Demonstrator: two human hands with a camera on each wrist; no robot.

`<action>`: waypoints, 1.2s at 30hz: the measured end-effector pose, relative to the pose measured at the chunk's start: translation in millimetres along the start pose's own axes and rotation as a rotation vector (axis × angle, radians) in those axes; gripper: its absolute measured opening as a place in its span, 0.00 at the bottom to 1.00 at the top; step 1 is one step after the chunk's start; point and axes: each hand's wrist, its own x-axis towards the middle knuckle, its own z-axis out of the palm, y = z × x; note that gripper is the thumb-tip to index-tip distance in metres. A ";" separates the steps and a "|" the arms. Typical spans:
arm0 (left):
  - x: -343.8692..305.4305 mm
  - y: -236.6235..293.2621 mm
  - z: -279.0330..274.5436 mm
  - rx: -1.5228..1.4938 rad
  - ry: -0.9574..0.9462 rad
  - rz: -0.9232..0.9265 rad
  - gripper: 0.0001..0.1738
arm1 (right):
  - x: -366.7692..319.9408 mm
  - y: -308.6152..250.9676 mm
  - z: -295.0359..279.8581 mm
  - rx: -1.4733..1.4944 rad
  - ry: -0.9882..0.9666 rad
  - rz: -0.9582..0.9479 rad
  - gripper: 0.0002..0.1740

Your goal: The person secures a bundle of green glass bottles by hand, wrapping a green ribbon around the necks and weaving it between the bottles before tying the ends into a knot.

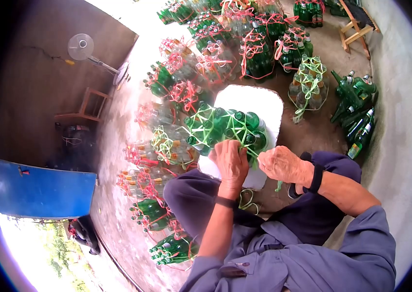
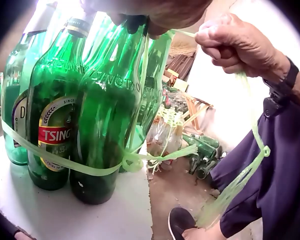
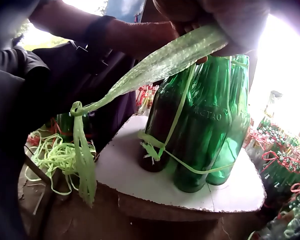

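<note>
A bundle of green glass beer bottles (image 1: 225, 124) stands upright on a white board, laced across the necks with pale green plastic twine (image 1: 237, 127). My left hand (image 1: 230, 163) grips the neck of a near bottle (image 2: 107, 120); that hand hides the bottle's mouth. Just to its right, my right hand (image 1: 286, 163) clenches the twine, a short stretch of which runs over to the left hand. Below the right fist, a knotted twine tail (image 2: 252, 170) hangs down. Another band of twine (image 3: 187, 167) circles the bottles low down, knotted at one corner.
The white board (image 1: 274, 104) lies between the person's knees. Many bottle bundles tied with red twine (image 1: 215, 63) crowd the floor ahead and left. Loose green bottles (image 1: 357, 107) lie by the right wall, near a green-tied bundle (image 1: 308, 85). Tangled twine (image 3: 57, 160) lies below the board.
</note>
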 end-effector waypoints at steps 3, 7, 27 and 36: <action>-0.2 0.2 2.8 -0.046 0.010 -0.025 0.08 | -1.4 -1.6 0.7 -0.041 -0.013 -0.011 0.11; -5.5 -2.4 5.1 0.018 0.010 -0.006 0.15 | 1.2 -6.0 -7.4 -0.029 0.027 -0.027 0.12; 1.9 7.8 5.5 -0.047 0.146 -0.021 0.01 | 59.7 18.2 -52.2 0.634 0.339 0.293 0.15; 0.4 6.4 9.8 -0.032 0.158 -0.047 0.04 | 30.7 71.7 11.9 0.103 -0.056 0.303 0.26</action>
